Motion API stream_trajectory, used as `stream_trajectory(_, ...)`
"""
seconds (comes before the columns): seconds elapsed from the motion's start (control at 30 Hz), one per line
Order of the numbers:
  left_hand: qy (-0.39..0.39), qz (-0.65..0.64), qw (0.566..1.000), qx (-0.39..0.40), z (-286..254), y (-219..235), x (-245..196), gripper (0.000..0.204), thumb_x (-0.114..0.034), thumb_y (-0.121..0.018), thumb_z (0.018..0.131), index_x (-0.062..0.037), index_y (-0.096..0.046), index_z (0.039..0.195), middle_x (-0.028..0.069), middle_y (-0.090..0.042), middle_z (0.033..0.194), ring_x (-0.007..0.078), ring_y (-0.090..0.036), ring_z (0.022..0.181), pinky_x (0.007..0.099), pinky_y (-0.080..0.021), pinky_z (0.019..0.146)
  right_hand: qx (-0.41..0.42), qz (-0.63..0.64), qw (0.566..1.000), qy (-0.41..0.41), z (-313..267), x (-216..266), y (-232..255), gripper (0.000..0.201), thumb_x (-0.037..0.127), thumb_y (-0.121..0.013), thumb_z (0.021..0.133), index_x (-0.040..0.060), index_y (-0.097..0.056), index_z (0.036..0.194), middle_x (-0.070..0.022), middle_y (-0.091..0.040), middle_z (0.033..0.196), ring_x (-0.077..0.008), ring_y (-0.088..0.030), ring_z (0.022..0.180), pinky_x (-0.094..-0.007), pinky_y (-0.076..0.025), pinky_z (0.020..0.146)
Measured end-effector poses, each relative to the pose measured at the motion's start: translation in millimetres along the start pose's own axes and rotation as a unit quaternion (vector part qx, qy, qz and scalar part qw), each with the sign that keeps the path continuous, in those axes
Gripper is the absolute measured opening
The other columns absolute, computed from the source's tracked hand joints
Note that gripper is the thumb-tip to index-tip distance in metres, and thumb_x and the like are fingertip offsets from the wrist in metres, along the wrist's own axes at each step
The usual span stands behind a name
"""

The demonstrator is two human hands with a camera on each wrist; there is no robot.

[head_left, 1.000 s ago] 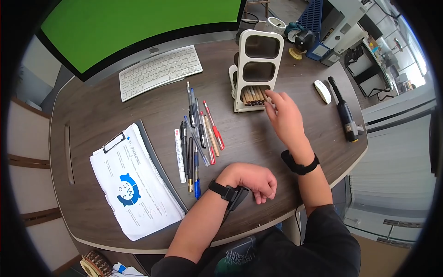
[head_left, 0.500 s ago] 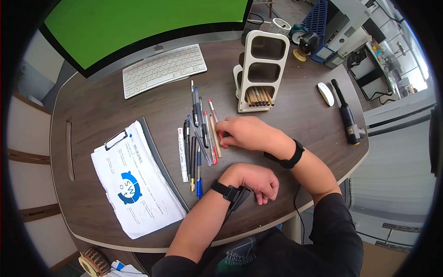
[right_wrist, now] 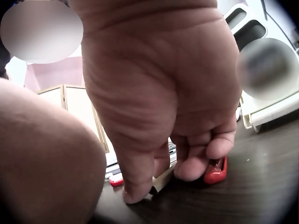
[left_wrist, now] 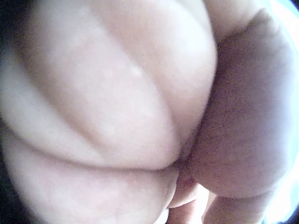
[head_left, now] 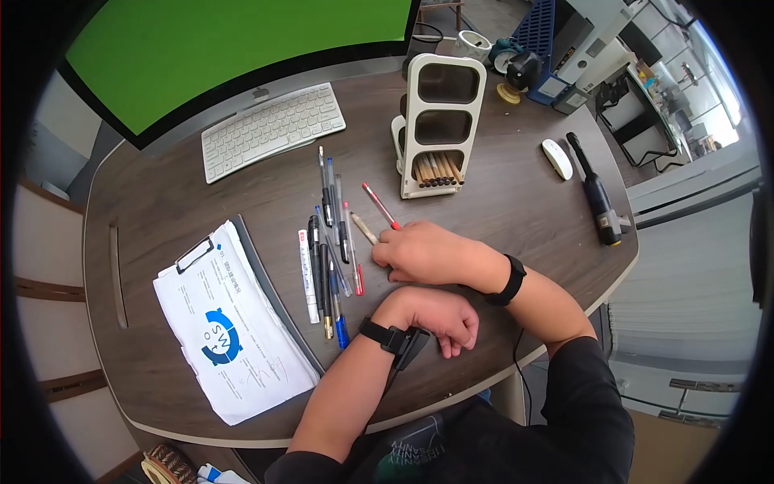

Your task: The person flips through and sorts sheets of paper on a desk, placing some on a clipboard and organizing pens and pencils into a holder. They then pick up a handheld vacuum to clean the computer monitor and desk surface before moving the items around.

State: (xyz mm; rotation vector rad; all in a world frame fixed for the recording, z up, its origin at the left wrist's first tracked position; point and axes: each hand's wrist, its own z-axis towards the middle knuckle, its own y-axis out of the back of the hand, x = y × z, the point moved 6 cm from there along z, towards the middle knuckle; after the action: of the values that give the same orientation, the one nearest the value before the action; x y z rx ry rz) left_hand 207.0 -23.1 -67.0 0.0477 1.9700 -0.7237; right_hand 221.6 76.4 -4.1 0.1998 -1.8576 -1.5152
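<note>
My right hand [head_left: 419, 252] is low over the desk beside the loose pens, and its thumb and fingers pinch a tan pencil [head_left: 364, 229]. In the right wrist view the pencil's dark end [right_wrist: 155, 190] shows by the thumb tip. A red gel pen [head_left: 381, 207] lies partly under that hand, its red cap [right_wrist: 216, 171] below the fingers. Just nearer the body, my left hand [head_left: 445, 316] rests idle with loosely curled fingers and nothing in them. A white three-tier organizer [head_left: 445, 106] stands behind the right hand, with several tan pencils [head_left: 438, 169] in its lowest compartment.
Several pens and a white marker [head_left: 308, 276] lie left of the right hand. Papers on a clipboard [head_left: 228, 323] are further left. A keyboard [head_left: 272, 131] sits below the monitor [head_left: 242, 56]. On the right are a mouse [head_left: 557, 160] and a black handheld tool [head_left: 597, 194].
The right hand has gone from the organizer down and left to the pens, and has taken hold of the tan pencil, which now lies at a different slant. The left hand has stayed put.
</note>
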Motion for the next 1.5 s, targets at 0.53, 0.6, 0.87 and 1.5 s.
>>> stream_trajectory(0.53, 0.005, -0.016, 1.000, -0.001, 0.3, 0.6, 1.5, 0.017, -0.012, -0.064, 0.093, 0.0042, -0.067, 0.097, 0.0080, -0.068, 0.092, 0.0167, -0.070, 0.083, 0.0289, -0.060, 0.074, -0.398, -0.166, 0.871, -0.236, -100.9, -36.0, 84.7, 0.017, 0.000, -0.071, 0.080, 0.0046, -0.061, 0.092, -0.0086, -0.059, 0.080, -0.0301, -0.061, 0.068, -0.0399, -0.050, 0.063)
stream_trajectory(0.6, 0.007, -0.016, 1.000, -0.001, 0.3, 0.6, 1.8, 0.017, -0.012, -0.064, 0.093, 0.0042, -0.067, 0.097, 0.0079, -0.068, 0.092, 0.0168, -0.070, 0.083, 0.0289, -0.060, 0.074, -0.408, -0.118, 0.875, -0.231, -93.2, -38.1, 83.2, 0.017, 0.000, -0.070, 0.081, 0.0039, -0.061, 0.095, -0.0097, -0.061, 0.084, -0.0309, -0.062, 0.071, -0.0402, -0.051, 0.065)
stream_trajectory(0.87, 0.005, -0.010, 1.000, -0.004, 1.7, 1.7, 3.6, 0.016, -0.011, -0.065, 0.093, 0.0039, -0.067, 0.097, 0.0082, -0.068, 0.089, 0.0165, -0.070, 0.080, 0.0279, -0.060, 0.073, -0.403, -0.025, 0.882, -0.242, -76.8, -28.3, 72.5, 0.015, 0.005, -0.068, 0.086, 0.0031, -0.061, 0.099, -0.0142, -0.065, 0.095, -0.0346, -0.065, 0.081, -0.0413, -0.053, 0.071)
stream_trajectory(1.5, -0.009, -0.007, 1.000, -0.003, 2.9, 0.8, 3.7, 0.016, -0.010, -0.064, 0.091, 0.0050, -0.067, 0.096, 0.0102, -0.068, 0.088, 0.0178, -0.070, 0.078, 0.0285, -0.060, 0.071, -0.387, 0.078, 0.851, -0.346, -92.2, 4.3, 86.1, 0.015, 0.010, -0.073, 0.085, 0.0040, -0.061, 0.093, -0.0086, -0.060, 0.074, -0.0189, -0.059, 0.061, -0.0313, -0.050, 0.059)
